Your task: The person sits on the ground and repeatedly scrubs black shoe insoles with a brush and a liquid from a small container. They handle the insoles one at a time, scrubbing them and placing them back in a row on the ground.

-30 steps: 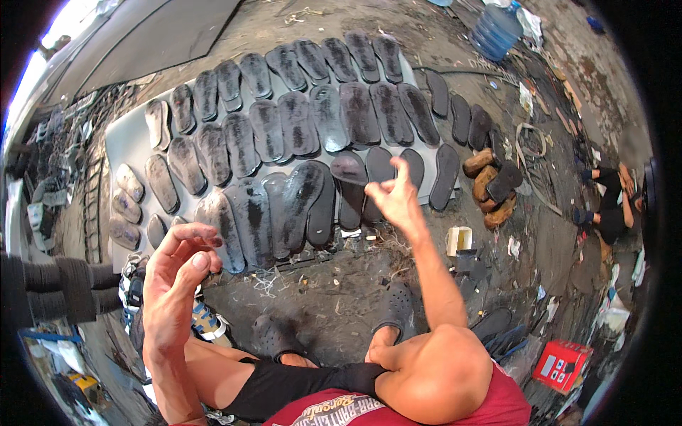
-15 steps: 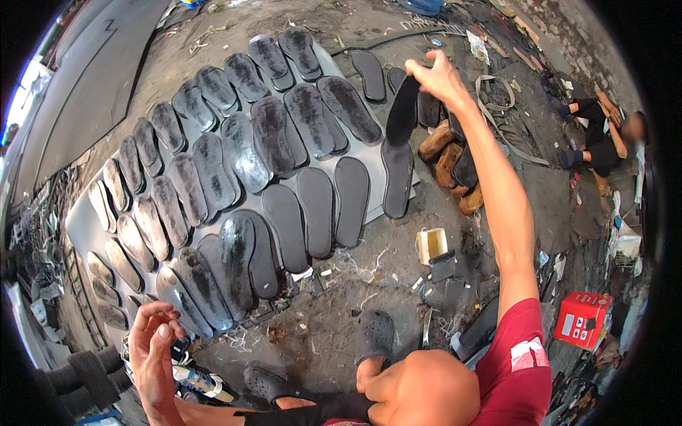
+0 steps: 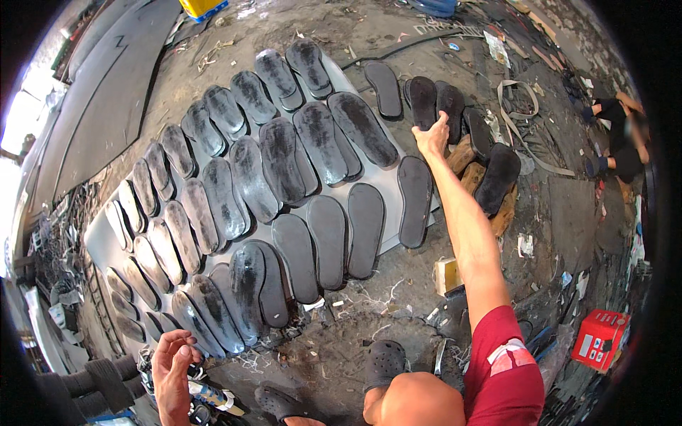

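My right hand [image 3: 432, 135] reaches far out to the right of the laid-out rows. Its thumb and fingers close on the near end of a black shoe sole [image 3: 422, 99] lying at the back. Beside that lies another dark sole [image 3: 449, 110], and a single sole [image 3: 384, 89] lies to its left. Low at the left, my left hand [image 3: 175, 366] is raised with curled fingers apart and nothing visible in it. It is nearest to the front-left soles [image 3: 192, 323], some glossy, spread in rows over a grey sheet [image 3: 403, 240].
Brown wooden shoe lasts [image 3: 470, 177] lie under dark soles on the right. Nearer are a small yellowish box [image 3: 446, 275] and a red box [image 3: 600, 341]. A strap [image 3: 506, 106] loops across the littered ground. Another person [image 3: 616, 138] sits at far right.
My right hand has moved nearer and lower; the sole it held up at a tilt now lies with the back group. The view has shifted. My left hand's fingers are more curled.
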A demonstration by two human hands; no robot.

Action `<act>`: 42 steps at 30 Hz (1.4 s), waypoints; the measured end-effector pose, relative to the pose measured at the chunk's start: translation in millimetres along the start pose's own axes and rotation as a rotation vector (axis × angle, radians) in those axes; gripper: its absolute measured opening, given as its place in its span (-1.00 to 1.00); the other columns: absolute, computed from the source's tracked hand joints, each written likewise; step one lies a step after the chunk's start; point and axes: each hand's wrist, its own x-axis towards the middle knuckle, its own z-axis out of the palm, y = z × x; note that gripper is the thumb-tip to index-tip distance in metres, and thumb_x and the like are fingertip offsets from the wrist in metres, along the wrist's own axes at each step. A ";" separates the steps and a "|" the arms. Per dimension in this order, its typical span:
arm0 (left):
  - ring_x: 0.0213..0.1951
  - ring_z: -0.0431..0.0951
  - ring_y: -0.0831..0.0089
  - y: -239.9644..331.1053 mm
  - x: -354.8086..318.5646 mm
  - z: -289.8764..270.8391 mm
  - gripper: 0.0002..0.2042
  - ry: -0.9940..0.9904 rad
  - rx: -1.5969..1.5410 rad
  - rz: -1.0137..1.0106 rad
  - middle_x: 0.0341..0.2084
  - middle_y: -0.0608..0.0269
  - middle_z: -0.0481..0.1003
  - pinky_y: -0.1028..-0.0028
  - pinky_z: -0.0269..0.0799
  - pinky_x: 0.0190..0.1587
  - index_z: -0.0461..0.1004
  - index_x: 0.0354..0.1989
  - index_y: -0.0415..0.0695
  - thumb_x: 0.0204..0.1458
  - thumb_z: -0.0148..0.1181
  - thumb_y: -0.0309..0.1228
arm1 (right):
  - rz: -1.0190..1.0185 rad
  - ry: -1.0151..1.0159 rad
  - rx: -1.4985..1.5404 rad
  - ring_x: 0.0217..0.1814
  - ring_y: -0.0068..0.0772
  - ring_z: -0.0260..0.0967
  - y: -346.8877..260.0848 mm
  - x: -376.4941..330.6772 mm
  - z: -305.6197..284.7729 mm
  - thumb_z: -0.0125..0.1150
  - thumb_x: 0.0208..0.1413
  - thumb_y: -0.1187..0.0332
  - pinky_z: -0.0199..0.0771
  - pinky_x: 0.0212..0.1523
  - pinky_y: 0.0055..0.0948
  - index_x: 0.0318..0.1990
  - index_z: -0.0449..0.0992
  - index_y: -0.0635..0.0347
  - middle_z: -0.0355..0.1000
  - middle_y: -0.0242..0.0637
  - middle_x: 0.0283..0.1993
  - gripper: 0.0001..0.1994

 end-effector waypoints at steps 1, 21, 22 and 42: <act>-0.20 0.50 0.56 4.0 -1.6 6.3 -0.64 0.003 0.007 0.010 -0.11 0.24 0.52 0.54 0.42 -0.05 0.49 0.14 -0.30 0.35 0.30 -0.28 | -0.017 0.005 -0.023 0.29 0.34 0.40 4.0 -3.6 -4.2 0.63 -0.06 0.24 0.42 0.36 0.13 0.51 0.13 0.23 0.42 0.30 0.18 0.00; -0.11 0.47 0.56 -12.1 -78.1 -93.5 -0.62 -0.050 -0.184 0.263 -0.06 0.27 0.52 0.50 0.36 0.09 0.51 0.19 -0.27 0.36 0.30 -0.26 | -0.886 -0.932 0.215 0.01 -0.01 0.57 -227.2 -525.1 -104.6 0.56 0.07 0.28 0.69 -0.01 -0.16 0.53 0.25 -0.01 0.26 0.03 0.40 -0.14; -0.11 0.47 0.57 -13.4 -81.0 -98.2 -0.63 -0.033 -0.204 0.273 -0.05 0.26 0.52 0.49 0.37 0.10 0.51 0.19 -0.27 0.37 0.28 -0.27 | -0.975 -0.963 0.064 0.02 -0.02 0.56 -234.3 -534.3 -106.3 0.54 0.09 0.29 0.68 -0.01 -0.14 0.52 0.26 -0.01 0.26 0.04 0.40 -0.17; -0.13 0.49 0.55 -14.9 -77.2 -109.5 -0.69 -0.065 -0.312 0.346 -0.03 0.21 0.54 0.50 0.38 0.07 0.55 0.15 -0.23 0.37 0.29 -0.31 | -1.017 -0.457 0.351 0.05 -0.02 0.46 -308.7 -412.2 -144.4 0.42 -0.04 0.44 0.49 0.01 -0.04 -0.28 0.55 0.24 0.39 -0.14 0.05 -0.81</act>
